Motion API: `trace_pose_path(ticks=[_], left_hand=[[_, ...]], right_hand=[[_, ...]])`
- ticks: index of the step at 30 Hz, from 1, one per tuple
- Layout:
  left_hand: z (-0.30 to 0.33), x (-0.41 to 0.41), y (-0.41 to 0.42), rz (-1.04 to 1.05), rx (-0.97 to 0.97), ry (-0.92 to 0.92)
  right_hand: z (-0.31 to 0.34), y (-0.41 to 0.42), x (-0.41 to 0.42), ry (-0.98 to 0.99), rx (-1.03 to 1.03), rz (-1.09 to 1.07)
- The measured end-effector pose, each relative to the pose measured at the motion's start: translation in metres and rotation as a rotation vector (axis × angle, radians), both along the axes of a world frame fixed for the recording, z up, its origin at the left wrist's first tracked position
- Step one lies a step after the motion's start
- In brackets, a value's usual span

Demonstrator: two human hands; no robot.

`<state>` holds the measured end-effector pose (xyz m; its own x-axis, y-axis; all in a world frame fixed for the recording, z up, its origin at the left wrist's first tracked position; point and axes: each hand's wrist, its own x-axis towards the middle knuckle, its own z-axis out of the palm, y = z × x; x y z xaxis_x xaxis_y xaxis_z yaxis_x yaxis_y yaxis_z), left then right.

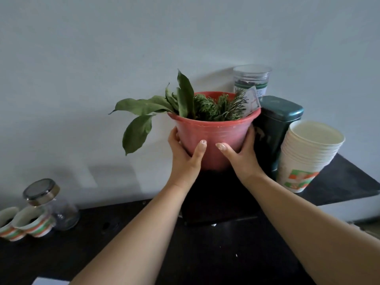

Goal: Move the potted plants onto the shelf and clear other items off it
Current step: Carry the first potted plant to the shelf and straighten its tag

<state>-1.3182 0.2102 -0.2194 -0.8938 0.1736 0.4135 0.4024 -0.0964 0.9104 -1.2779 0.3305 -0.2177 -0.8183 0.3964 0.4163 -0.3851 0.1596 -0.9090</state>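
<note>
Both hands, left grip (186,156) at 9 o'clock and right grip (241,154) at 3, clasp the red pot (212,138) on the shelf (339,182).

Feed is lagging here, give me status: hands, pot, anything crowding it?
Left hand and right hand both gripping red pot. Pot at shelf. Green tin, paper cup stack, clear cup crowd its right.

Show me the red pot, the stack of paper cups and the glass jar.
red pot (213,136), head view, front wall.
stack of paper cups (304,161), head view, outer side.
glass jar (41,189), head view, lid.
</note>
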Motion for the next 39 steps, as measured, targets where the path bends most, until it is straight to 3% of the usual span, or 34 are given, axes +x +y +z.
trace_pose_path(ticks=[6,17,21,29,39], left_hand=[[-0.002,0.001,-0.005,-0.043,-0.088,-0.009],[-0.014,0.046,-0.001,0.048,-0.303,-0.216],[-0.005,0.036,-0.005,0.026,-0.234,-0.264],[-0.009,0.072,-0.005,0.036,-0.268,-0.138],[-0.003,0.059,-0.011,0.04,-0.368,-0.177]], right_hand=[[-0.005,0.006,0.003,-0.088,0.006,0.062],[0.005,-0.002,0.022,-0.156,-0.067,0.086],[-0.001,-0.007,0.035,-0.182,-0.032,0.111],[0.009,0.009,0.033,-0.253,-0.003,0.149],[-0.006,-0.006,0.046,-0.214,0.0,0.171]])
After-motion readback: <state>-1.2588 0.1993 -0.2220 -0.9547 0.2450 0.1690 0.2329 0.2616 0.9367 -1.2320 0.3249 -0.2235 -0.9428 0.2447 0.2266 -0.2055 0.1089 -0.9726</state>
